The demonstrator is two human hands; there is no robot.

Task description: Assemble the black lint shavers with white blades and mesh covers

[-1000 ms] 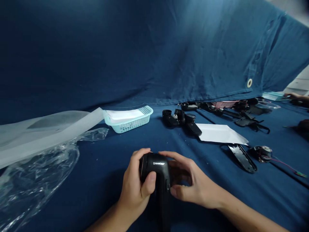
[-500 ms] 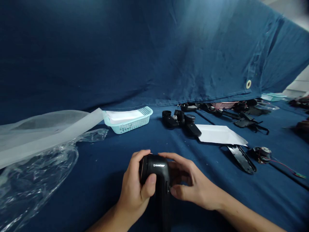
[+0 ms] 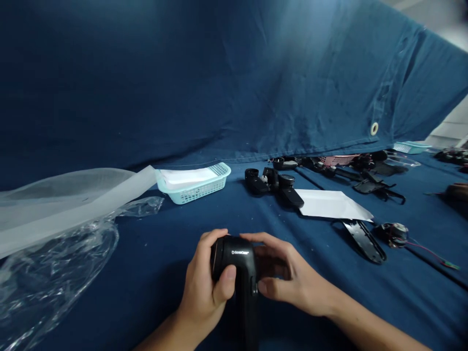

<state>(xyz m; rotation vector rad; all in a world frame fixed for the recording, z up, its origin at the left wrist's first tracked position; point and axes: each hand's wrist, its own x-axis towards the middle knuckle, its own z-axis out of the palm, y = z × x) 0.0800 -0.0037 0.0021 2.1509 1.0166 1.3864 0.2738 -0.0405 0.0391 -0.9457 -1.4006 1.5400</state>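
A black hair dryer (image 3: pixel 239 258) with white brand lettering is held upright in front of me, its handle pointing down toward the bottom edge. Around the barrel's left end, my left hand (image 3: pixel 208 273) is closed, thumb across the near side. The fingers of my right hand (image 3: pixel 285 273) curl over the barrel's right end. Its thumb presses the side of the handle by the switches (image 3: pixel 253 285). What the right fingers touch behind the dryer is partly hidden.
Clear plastic film (image 3: pixel 66 273) and a white foam sheet (image 3: pixel 80 214) lie left. Behind stands a light-blue basket (image 3: pixel 199 191) holding paper. To the right are black dryer parts (image 3: pixel 290 192), white paper (image 3: pixel 332 204), a handle shell (image 3: pixel 365 241) and a wired motor (image 3: pixel 397 235).
Both hands keep nearly the same hold on the hair dryer. The view has shifted very slightly; at the far right, a blurred dark shape has moved.
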